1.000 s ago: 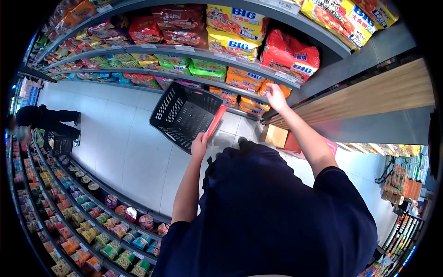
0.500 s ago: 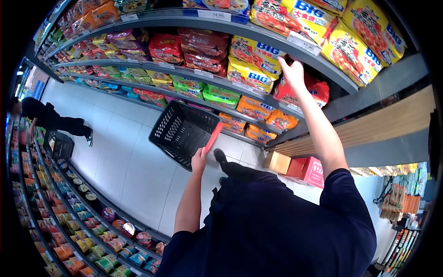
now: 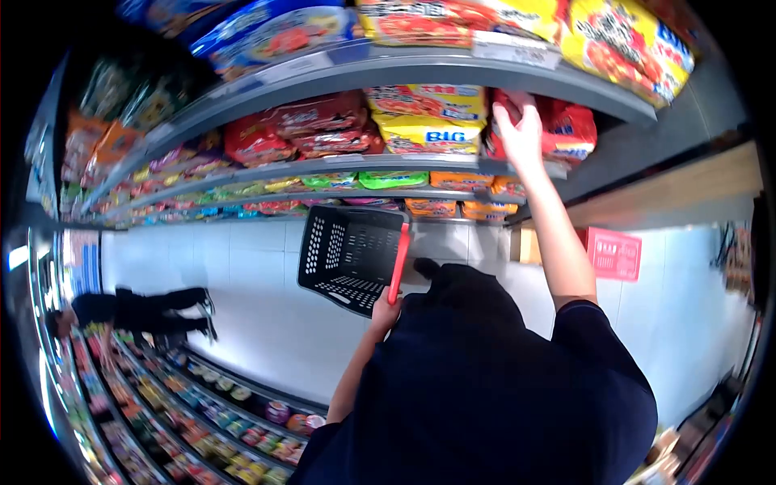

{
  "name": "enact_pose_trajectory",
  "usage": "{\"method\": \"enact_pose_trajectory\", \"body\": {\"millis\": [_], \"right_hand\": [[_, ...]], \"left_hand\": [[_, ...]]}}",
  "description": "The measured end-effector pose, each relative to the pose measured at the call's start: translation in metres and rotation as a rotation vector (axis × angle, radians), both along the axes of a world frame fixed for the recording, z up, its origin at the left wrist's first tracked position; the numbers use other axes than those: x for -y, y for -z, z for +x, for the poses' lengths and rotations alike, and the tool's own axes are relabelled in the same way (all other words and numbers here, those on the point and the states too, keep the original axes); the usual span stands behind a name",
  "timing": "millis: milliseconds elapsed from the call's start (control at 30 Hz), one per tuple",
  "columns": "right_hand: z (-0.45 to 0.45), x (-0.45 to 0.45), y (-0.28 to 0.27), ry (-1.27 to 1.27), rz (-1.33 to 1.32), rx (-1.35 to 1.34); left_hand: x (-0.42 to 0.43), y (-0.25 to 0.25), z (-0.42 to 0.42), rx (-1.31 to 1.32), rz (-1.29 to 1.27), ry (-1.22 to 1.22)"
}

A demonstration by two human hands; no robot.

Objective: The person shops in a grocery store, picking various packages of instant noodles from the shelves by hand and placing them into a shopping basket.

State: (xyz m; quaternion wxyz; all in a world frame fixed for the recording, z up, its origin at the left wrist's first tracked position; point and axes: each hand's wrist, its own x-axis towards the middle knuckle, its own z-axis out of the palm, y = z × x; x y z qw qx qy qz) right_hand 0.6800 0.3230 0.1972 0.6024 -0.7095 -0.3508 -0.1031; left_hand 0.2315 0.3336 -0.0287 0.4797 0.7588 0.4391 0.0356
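Observation:
My left hand [image 3: 385,311] is closed around the red handle [image 3: 399,263] of a black plastic shopping basket [image 3: 343,242]. The basket hangs tilted, and no goods show inside it. Up at the shelf, my right hand [image 3: 521,133] grips a red instant noodle pack [image 3: 499,103], thumb and fingers apart around it; the fingertips are partly hidden. More red packaging [image 3: 574,129] lies just right of that hand. Yellow noodle packs marked BIG [image 3: 428,133] are stacked to its left on the same shelf.
The upper shelf edge [image 3: 388,69] juts out above my right hand, bearing yellow and blue packs. Lower shelves hold green and orange packs [image 3: 432,208]. Another person [image 3: 145,311] stands at the left by the opposite shelves of cup noodles. A red box [image 3: 614,253] sits on the floor at right.
My view has turned and come nearer the shelf. My right hand has moved from the gap beside the yellow packs onto a red pack. The left hand still holds the basket handle.

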Motion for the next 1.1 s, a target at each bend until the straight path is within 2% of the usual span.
{"method": "enact_pose_trajectory", "body": {"millis": [100, 133, 200, 233, 267, 300, 333, 400, 433, 467, 500, 533, 600, 667, 733, 800, 867, 933, 1000, 1100], "right_hand": [[-0.035, 0.031, 0.027, -0.077, 0.236, -0.185], [-0.049, 0.043, 0.041, -0.079, 0.181, -0.170], [-0.073, 0.063, 0.074, -0.146, 0.053, -0.250], [-0.083, 0.077, 0.077, -0.206, -0.150, -0.230], [-0.092, 0.094, 0.080, -0.262, -0.353, -0.214], [-0.095, 0.111, 0.086, -0.326, -0.498, -0.056], [-0.097, 0.129, 0.098, -0.390, -0.652, -0.056], [-0.107, 0.170, 0.122, -0.353, -0.693, -0.199], [-0.112, 0.191, 0.127, -0.265, -0.745, -0.136], [-0.121, 0.218, 0.130, -0.188, -0.729, -0.242], [-0.130, 0.245, 0.139, -0.093, -0.756, -0.276], [-0.139, 0.274, 0.157, -0.001, -0.788, -0.308], [-0.183, 0.367, 0.197, 0.138, -1.006, -0.408], [-0.226, 0.434, 0.242, 0.202, -0.999, -0.604], [-0.280, 0.498, 0.284, 0.175, -1.267, -0.709], [-0.333, 0.555, 0.311, -0.073, -1.506, -0.735], [-0.371, 0.575, 0.286, -0.052, -1.441, -1.146], [-0.400, 0.590, 0.275, 0.058, -1.266, -1.235], [-0.405, 0.603, 0.277, 0.107, -1.259, -1.225], [-0.384, 0.604, 0.279, 0.095, -1.298, -1.032]], "left_hand": [[-0.009, 0.017, -0.007, 0.072, -0.105, 0.023], [-0.012, 0.016, -0.009, 0.085, -0.146, 0.009], [-0.017, 0.013, -0.009, 0.115, -0.223, -0.020], [-0.022, 0.050, -0.018, 0.228, -0.138, -0.014], [-0.025, 0.047, -0.016, 0.225, -0.186, -0.026], [-0.029, 0.045, -0.016, 0.217, -0.234, -0.038], [-0.032, 0.044, -0.017, 0.206, -0.282, -0.050], [-0.038, 0.041, -0.017, 0.230, -0.365, -0.092], [-0.045, 0.053, -0.021, 0.280, -0.380, -0.080], [-0.051, 0.066, -0.024, 0.333, -0.401, -0.072], [-0.048, 0.051, -0.018, 0.348, -0.336, -0.042], [-0.044, 0.042, -0.012, 0.343, -0.423, -0.103], [-0.021, 0.036, 0.008, 0.507, -0.512, -0.115], [-0.002, 0.041, 0.027, 0.479, -0.480, -0.029], [0.022, 0.055, 0.045, 0.441, -0.491, -0.034], [0.048, 0.059, 0.055, 0.378, -0.437, 0.001], [0.066, 0.067, 0.053, 0.360, -0.435, 0.057], [0.078, 0.068, 0.041, 0.321, -0.459, 0.058], [0.080, 0.077, 0.027, 0.294, -0.426, 0.057], [0.079, 0.099, 0.017, 0.371, -0.354, 0.054]]}}
